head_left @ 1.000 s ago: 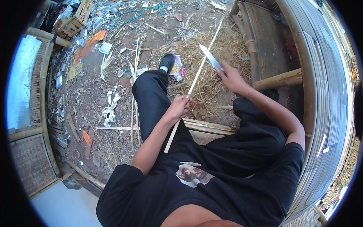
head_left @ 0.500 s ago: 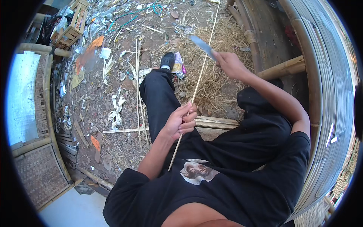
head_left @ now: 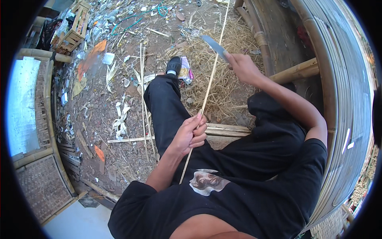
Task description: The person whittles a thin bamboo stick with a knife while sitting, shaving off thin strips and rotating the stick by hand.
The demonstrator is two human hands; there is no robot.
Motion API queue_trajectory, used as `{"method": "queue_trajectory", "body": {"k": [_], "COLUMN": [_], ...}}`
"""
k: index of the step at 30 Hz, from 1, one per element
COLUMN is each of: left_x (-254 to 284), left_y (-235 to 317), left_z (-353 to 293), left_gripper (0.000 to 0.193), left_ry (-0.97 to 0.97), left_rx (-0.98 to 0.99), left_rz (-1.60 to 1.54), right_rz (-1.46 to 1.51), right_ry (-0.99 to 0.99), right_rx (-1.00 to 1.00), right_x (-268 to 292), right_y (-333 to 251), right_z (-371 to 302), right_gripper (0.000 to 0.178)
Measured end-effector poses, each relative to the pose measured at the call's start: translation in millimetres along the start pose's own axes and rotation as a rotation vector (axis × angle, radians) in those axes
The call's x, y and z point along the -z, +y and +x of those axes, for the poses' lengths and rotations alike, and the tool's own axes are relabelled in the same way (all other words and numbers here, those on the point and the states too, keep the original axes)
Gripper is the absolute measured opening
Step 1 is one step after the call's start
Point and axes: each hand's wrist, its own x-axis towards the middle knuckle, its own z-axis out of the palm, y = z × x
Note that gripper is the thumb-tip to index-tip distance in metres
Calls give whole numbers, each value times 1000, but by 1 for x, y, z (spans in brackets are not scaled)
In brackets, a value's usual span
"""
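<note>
1. Long, thin, pale-yellow strip of bamboo or wood (head_left: 209, 85): it slants up the middle of the view, its near end by the front of the person's black T-shirt (head_left: 171, 203), its far end running out past the top of the view.
2. The left hand (head_left: 191, 135) is curled closed around the strip on its lower half, thumb laid along it, in front of the lap.
3. The right hand (head_left: 243, 68) is closed on the handle of a knife with a broad grey metal blade (head_left: 213, 45); the fingers mostly hide the handle. The blade crosses the strip well above the left hand; whether they touch, I cannot tell.
4. Beneath them, a loose heap of dry, straw-coloured shavings (head_left: 234, 40) covers the brown earth ground (head_left: 93, 115) towards its far right corner.
5. A black shoe (head_left: 174, 65) stands beside the heap, next to a crumpled purple, yellow and white wrapper (head_left: 185, 71).
6. Left of the black-trousered leg, slender pale sticks (head_left: 142, 87) lie on the ground.
7. A slatted wooden crate (head_left: 73, 30) sits at the ground's far left corner, with scattered litter near it; a bamboo-framed structure (head_left: 346, 99) lines the right edge.
</note>
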Motion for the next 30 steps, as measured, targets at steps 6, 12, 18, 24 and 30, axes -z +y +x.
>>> {"method": "queue_trajectory", "body": {"k": [6, 12, 18, 24, 30], "left_x": [1, 3, -2, 8, 6], "left_y": [2, 7, 5, 12, 8], "left_z": [-6, -5, -5, -2, -7], "left_gripper": [27, 28, 27, 25, 24], "left_ry": [31, 38, 53, 80, 49], "left_rx": [-15, -82, -70, -138, -120], "left_rz": [41, 11, 77, 68, 90], "right_rz": [-36, -45, -17, 15, -66], "right_ry": [-39, -234, -42, -321, -246], "right_rx": [119, 191, 130, 206, -31], "right_x": [-6, -15, 1, -23, -16], "right_y": [-6, -30, -11, -35, -34], "right_z": [-13, -25, 9, -37, -18], "right_gripper": [48, 48, 52, 35, 32]}}
